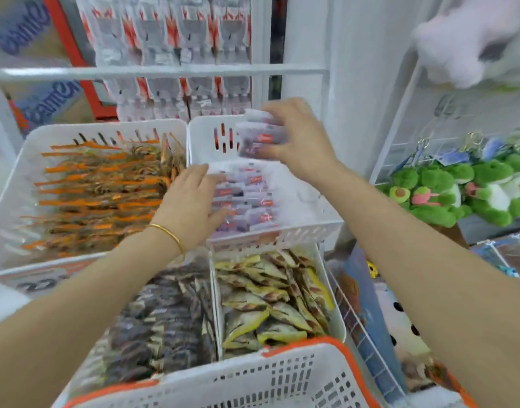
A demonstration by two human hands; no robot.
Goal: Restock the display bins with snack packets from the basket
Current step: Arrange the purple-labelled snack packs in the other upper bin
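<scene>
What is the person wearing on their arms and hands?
Both arms are bare, with no sleeves in view. The left hand and right hand wear no gloves. A thin gold bangle circles the left wrist; the right wrist wears nothing.

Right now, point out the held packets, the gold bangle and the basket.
held packets (pixel 262 137): head view, stack's front.
gold bangle (pixel 170 234): head view, top band.
basket (pixel 282 376): head view, slotted wall.
</scene>
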